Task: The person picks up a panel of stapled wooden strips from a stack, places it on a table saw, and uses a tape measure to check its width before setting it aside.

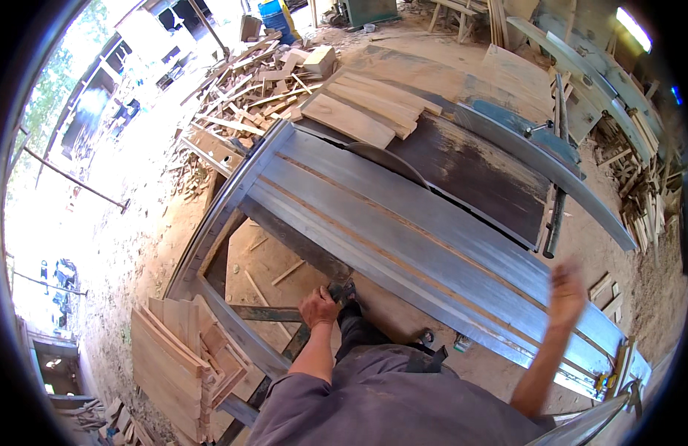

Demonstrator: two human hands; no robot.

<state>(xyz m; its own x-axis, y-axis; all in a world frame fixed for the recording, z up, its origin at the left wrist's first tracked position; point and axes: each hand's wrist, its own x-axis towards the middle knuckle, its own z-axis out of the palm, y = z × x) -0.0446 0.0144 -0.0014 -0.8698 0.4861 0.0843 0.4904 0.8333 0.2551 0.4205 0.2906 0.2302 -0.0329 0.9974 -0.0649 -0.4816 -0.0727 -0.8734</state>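
My left hand (319, 306) is low in front of the sliding table saw, beside a dark shoe (342, 290) and the end of a green steel bar (261, 313). Its fingers are curled, and I cannot make out what they hold, if anything. My right hand (567, 294) is raised near the right part of the silver saw table (403, 234), its fingers smeared by motion. A large round saw blade (388, 160) stands up through the table. Behind it, several pale boards (351, 119) lie side by side on the dark tabletop (463, 167).
A long metal fence (552, 171) crosses the tabletop's far right. At lower left, a stack of boards (169, 364) rests by the saw's frame. Offcuts (247, 97) are heaped on the ground beyond. More timber (641, 186) leans at the right, and a blue and yellow drum (277, 21) stands far back.
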